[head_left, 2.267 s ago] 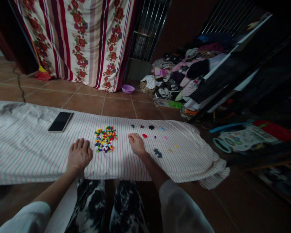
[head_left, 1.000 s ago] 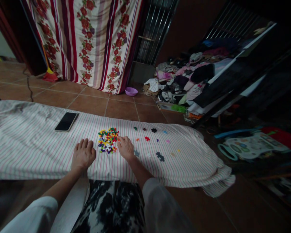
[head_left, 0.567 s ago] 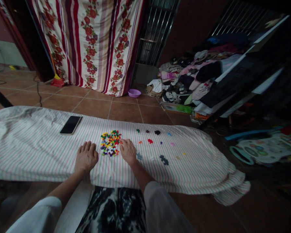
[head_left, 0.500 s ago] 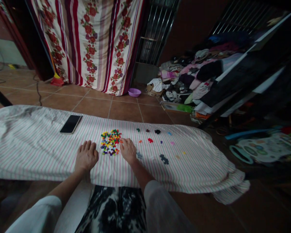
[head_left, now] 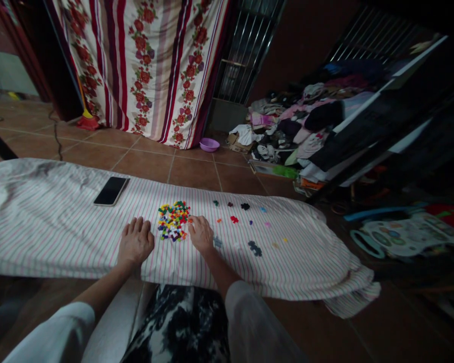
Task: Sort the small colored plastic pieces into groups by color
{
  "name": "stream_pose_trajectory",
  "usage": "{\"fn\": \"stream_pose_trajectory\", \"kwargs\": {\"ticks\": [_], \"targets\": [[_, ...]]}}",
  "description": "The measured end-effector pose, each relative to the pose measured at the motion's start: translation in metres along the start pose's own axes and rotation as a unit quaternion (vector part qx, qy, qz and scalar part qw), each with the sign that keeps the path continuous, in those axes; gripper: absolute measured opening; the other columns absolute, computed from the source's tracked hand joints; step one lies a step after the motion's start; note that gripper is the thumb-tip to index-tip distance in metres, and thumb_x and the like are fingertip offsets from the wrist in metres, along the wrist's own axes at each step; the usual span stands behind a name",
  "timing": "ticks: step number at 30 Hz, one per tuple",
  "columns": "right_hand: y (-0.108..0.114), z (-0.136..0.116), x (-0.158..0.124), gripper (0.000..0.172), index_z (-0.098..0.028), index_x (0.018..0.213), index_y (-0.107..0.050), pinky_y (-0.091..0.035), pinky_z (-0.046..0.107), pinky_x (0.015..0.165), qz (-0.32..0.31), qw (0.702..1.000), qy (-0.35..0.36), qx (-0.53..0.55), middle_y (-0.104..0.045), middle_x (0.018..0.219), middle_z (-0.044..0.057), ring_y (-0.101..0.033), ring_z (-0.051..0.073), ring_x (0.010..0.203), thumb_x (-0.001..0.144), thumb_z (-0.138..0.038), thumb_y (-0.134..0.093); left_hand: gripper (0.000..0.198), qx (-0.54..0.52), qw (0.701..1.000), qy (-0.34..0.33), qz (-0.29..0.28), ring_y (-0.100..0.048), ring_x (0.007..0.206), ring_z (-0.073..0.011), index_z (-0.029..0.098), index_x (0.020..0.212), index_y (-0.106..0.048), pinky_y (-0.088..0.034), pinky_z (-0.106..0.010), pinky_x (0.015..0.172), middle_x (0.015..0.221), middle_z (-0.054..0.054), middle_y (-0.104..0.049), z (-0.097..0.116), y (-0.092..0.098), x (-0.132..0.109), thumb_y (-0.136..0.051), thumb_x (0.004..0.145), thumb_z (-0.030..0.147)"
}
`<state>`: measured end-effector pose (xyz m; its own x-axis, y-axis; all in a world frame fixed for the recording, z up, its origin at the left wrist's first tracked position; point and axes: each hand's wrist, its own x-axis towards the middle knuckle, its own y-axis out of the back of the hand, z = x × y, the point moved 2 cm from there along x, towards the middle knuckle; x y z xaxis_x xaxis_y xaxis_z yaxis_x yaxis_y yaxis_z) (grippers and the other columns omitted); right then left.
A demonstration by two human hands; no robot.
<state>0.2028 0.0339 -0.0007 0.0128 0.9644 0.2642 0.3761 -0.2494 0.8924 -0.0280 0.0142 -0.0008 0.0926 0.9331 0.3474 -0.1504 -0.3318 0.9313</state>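
Note:
A heap of small, many-coloured plastic pieces (head_left: 172, 221) lies on a striped cloth (head_left: 287, 272). At its right edge is my right hand (head_left: 202, 235), fingers curled and tips together by the red and orange pieces. What they hold, if anything, is too small to make out. My left hand (head_left: 136, 241) rests flat, palm down, left of the heap and holds nothing. To the right, pieces lie grouped by colour: a red group (head_left: 234, 219), a black group (head_left: 245, 206), a dark grey group (head_left: 254, 248) and a lighter grey group (head_left: 217, 242), besides several smaller ones.
A phone (head_left: 111, 191) lies on the cloth at the back left. Beyond it, on the tiled floor, are a purple basin (head_left: 209, 145), a red broom (head_left: 88, 122) and a floral curtain (head_left: 144, 70). Clothes (head_left: 295, 121) are heaped at the back right.
The view has shifted slightly. Both hands stay at nearly the same places relative to the heap, and the groups of pieces look the same.

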Motion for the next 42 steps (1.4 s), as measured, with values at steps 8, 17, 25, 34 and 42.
{"fn": "stream_pose_trajectory", "kwargs": {"ticks": [8, 17, 25, 34, 42], "targets": [[0.002, 0.001, 0.0, 0.018, -0.024, 0.109, -0.067, -0.043, 0.026, 0.095, 0.004, 0.999, -0.009, 0.03, -0.066, 0.109, 0.004, -0.059, 0.017, 0.107, 0.099, -0.027, -0.052, 0.041, 0.011, 1.0, 0.002, -0.013, -0.046, 0.135, -0.0317, 0.013, 0.122, -0.06, -0.032, -0.047, 0.112, 0.139, -0.018, -0.056, 0.001, 0.002, -0.001, -0.036, 0.091, 0.027], [-0.005, 0.008, 0.0, 0.011, -0.023, 0.098, -0.068, -0.047, 0.026, 0.089, 0.066, 0.991, 0.031, 0.109, -0.067, 0.103, 0.004, -0.062, 0.016, 0.097, 0.091, -0.021, -0.059, 0.041, 0.038, 0.999, -0.02, -0.011, -0.049, 0.133, -0.0331, 0.012, 0.12, -0.06, -0.037, -0.048, 0.11, 0.137, -0.018, -0.058, 0.001, 0.006, -0.001, -0.036, 0.092, 0.027], [-0.014, 0.009, 0.001, 0.011, -0.021, 0.093, -0.062, -0.049, 0.027, 0.082, 0.095, 0.978, 0.049, 0.177, -0.066, 0.091, 0.003, -0.063, 0.016, 0.084, 0.089, -0.017, -0.053, 0.043, 0.037, 0.999, -0.013, -0.017, -0.049, 0.133, -0.0337, 0.012, 0.121, -0.06, -0.038, -0.048, 0.109, 0.137, -0.018, -0.058, -0.001, 0.004, -0.001, -0.034, 0.092, 0.028], [0.02, 0.044, 0.006, 0.02, -0.021, 0.1, -0.064, -0.05, 0.027, 0.076, 0.119, 0.974, -0.029, 0.19, -0.066, 0.095, 0.003, -0.063, 0.015, 0.08, 0.087, -0.017, -0.05, 0.042, 0.026, 0.999, -0.018, -0.01, -0.049, 0.132, -0.0336, 0.011, 0.12, -0.06, -0.037, -0.048, 0.11, 0.136, -0.019, -0.057, 0.0, 0.005, -0.001, -0.033, 0.092, 0.028], [0.05, 0.097, 0.006, 0.015, -0.02, 0.087, -0.07, -0.05, 0.028, 0.081, 0.083, 0.98, -0.133, 0.12, -0.068, 0.093, 0.005, -0.063, 0.016, 0.081, 0.081, -0.013, -0.058, 0.04, 0.021, 0.999, -0.024, 0.008, -0.049, 0.132, -0.0325, 0.013, 0.119, -0.06, -0.038, -0.049, 0.109, 0.135, -0.019, -0.058, -0.002, 0.002, -0.001, -0.037, 0.091, 0.028]]}}
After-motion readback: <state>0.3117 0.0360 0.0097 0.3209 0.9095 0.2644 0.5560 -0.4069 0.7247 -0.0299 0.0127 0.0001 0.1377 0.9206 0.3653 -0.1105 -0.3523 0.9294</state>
